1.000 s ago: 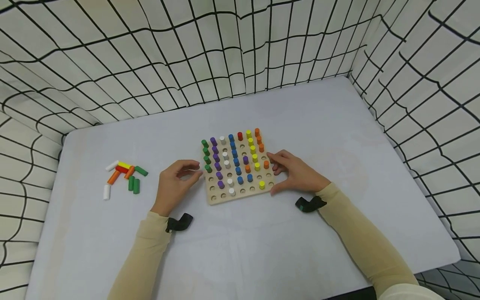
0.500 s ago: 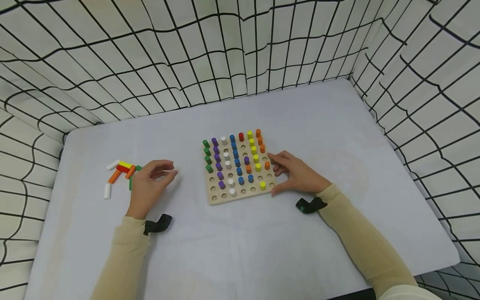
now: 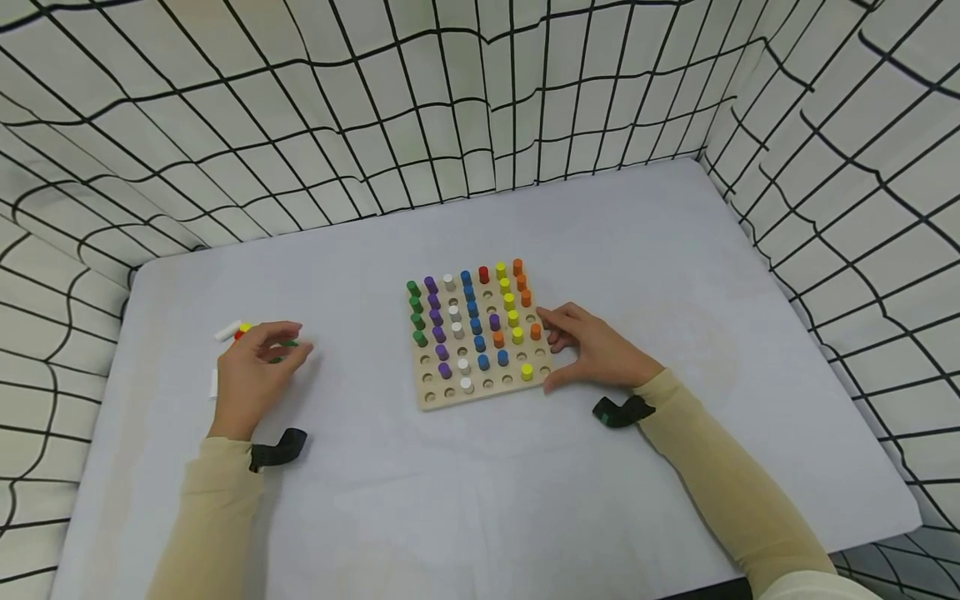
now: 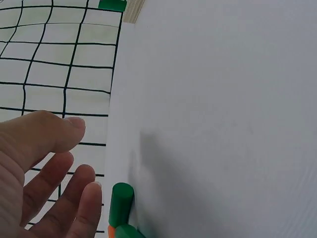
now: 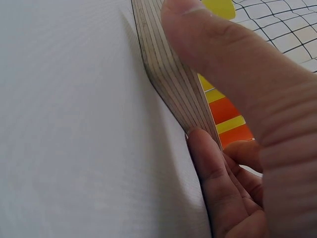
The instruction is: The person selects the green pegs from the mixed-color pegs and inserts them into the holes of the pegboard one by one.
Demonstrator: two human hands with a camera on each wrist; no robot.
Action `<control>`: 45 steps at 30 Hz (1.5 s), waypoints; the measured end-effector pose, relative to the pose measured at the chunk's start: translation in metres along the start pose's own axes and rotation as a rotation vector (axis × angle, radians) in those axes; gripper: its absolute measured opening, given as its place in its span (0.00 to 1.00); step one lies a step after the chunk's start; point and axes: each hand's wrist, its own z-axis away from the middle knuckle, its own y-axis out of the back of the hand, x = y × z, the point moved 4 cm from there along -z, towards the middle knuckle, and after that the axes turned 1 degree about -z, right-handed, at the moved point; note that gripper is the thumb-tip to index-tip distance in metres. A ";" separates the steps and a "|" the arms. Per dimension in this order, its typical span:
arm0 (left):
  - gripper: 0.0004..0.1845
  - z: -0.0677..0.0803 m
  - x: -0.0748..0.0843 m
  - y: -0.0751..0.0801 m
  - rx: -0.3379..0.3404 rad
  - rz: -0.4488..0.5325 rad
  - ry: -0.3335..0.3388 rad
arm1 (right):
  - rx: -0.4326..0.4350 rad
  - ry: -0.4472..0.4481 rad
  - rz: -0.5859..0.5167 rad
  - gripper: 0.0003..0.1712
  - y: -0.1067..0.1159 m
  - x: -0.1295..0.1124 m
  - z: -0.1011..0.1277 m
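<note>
A wooden pegboard [image 3: 440,402] lies in the middle of the table, with upright pegs in green, purple, white, blue, red, yellow and orange; some holes are bare. My right hand [image 3: 596,346] holds its right side, thumb at the near corner and fingers along the edge, as the right wrist view also shows. My left hand [image 3: 251,375] hovers over the loose pegs at the left, fingers loosely bent and nothing between them. It hides most of that pile; a white peg [image 3: 228,331] shows behind it. A green peg [image 4: 121,204] appears beyond the fingertips in the left wrist view.
A white table [image 3: 480,517] with rounded corners bears everything. Black wire mesh [image 3: 420,125] rises along its back, left and right sides. A dark strip [image 3: 708,588] shows at the front edge.
My left hand has travelled left from the board's left edge to the loose pegs, covering most of them. The right hand stays at the board's right side.
</note>
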 end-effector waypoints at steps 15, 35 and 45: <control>0.23 -0.005 -0.009 0.006 -0.056 -0.175 0.029 | 0.004 -0.002 -0.018 0.69 0.000 0.000 0.001; 0.14 -0.016 -0.010 -0.004 -0.030 -0.295 -0.026 | 0.015 0.007 -0.017 0.69 -0.001 0.003 0.001; 0.14 -0.016 -0.003 -0.009 -0.081 -0.281 -0.056 | 0.007 -0.013 -0.017 0.69 -0.001 0.002 0.000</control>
